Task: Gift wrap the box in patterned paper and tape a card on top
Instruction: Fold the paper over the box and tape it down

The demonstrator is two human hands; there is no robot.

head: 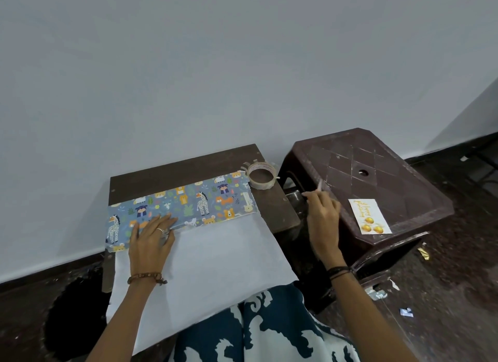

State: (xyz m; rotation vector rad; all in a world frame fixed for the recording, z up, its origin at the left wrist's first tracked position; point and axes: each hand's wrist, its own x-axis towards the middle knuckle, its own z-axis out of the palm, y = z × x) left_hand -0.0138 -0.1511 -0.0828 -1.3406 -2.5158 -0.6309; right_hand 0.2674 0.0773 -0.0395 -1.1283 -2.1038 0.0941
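A head-worn camera looks down at a small dark wooden tabletop (188,170) in the lower middle of the frame, set against a pale wall. A box (188,202) covered across its top in blue animal-patterned paper lies across the tabletop, its far long edge leaving a bare strip of wood behind it. The white underside of the paper (215,259) spreads from the box's near edge toward the person's lap and overhangs the tabletop's near edge.

The left hand (151,237) lies flat with fingers spread, pressing the folded paper edge on the box's left half (a ring shows on one finger). A tape roll (262,177) sits at the tabletop's far right corner, just beside the box's right end.

The right hand (322,216) hovers over the gap between tabletop and a brown plastic stool (377,173) at right, its grip pinched together on a small strip of tape (320,185). A birthday card (370,216) rests near the stool's front edge; the rest of the stool top is open.
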